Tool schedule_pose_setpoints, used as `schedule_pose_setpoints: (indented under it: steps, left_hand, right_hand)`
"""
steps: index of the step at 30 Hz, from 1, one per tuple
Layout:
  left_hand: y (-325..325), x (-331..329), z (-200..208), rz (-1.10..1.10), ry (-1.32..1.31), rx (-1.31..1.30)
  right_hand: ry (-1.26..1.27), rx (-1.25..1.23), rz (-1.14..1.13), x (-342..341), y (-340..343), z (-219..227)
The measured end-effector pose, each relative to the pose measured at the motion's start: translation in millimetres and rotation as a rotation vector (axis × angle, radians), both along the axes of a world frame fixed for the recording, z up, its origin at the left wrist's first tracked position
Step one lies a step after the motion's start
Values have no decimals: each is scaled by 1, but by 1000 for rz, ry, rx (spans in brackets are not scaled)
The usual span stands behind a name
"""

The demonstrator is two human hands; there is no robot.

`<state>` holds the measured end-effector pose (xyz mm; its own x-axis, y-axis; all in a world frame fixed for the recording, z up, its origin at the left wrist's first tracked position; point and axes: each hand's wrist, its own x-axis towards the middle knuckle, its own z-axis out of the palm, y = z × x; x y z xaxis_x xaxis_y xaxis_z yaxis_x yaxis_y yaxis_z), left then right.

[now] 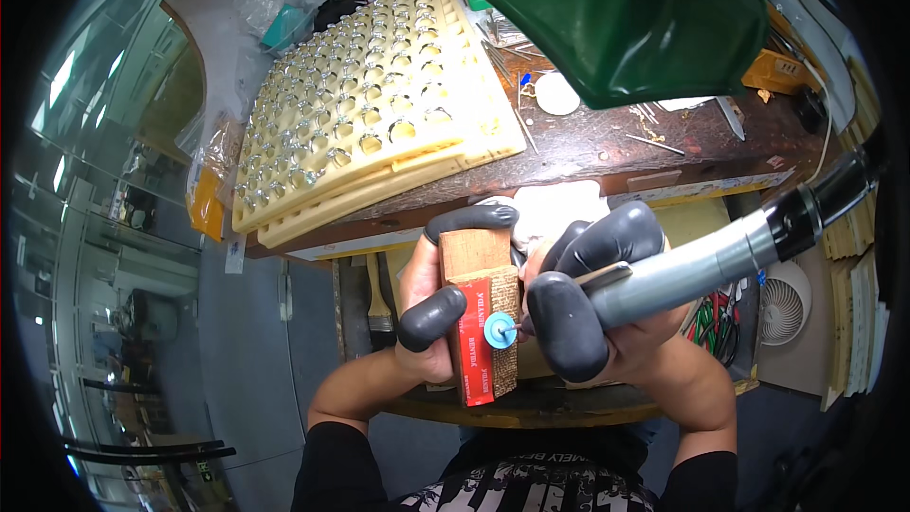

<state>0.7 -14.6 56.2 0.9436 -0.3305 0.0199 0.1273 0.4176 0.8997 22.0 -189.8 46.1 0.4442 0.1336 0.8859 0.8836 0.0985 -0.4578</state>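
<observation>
My left hand (pixel 431 308), with black finger cots on thumb and finger, is closed round a wooden block (pixel 476 248). A strip of red printed tape or paper (pixel 477 341) covers part of the block, beside a rough brown face. In my right hand (pixel 597 294), also in black finger cots, is a grey rotary handpiece (pixel 692 265) with a dark cable end at the upper right. Its thin shank carries a small light-blue disc (pixel 500 330), which lies over the red strip and the rough face. I cannot tell whether the disc touches the block.
A cream tray (pixel 379 166) holding many rings stands on the bench at left. A green lamp shade (pixel 607 19) hangs over the back. Thin metal tools (pixel 654 144) and a white round piece (pixel 557 93) lie behind my hands. Below is an open drawer with a brush (pixel 379 299) and pliers (pixel 725 327).
</observation>
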Motion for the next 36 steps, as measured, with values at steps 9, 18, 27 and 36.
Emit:
schedule_pose_setpoints:
  steps: [9, 18, 27, 36]
  left_hand:
    - [1, 0, -2, -6, 12, -21]
    - [1, 0, -5, 8, -17, -10]
    - [0, -1, -5, -8, -3, -27]
    - [-2, 0, 0, 18, 27, -13]
  right_hand:
    - [121, -55, 83, -4, -6, 2]
    - [31, -22, 20, -1, -2, -3]
    - [132, -15, 105, -5, -4, -1]
    - [35, -14, 45, -2, -3, 1]
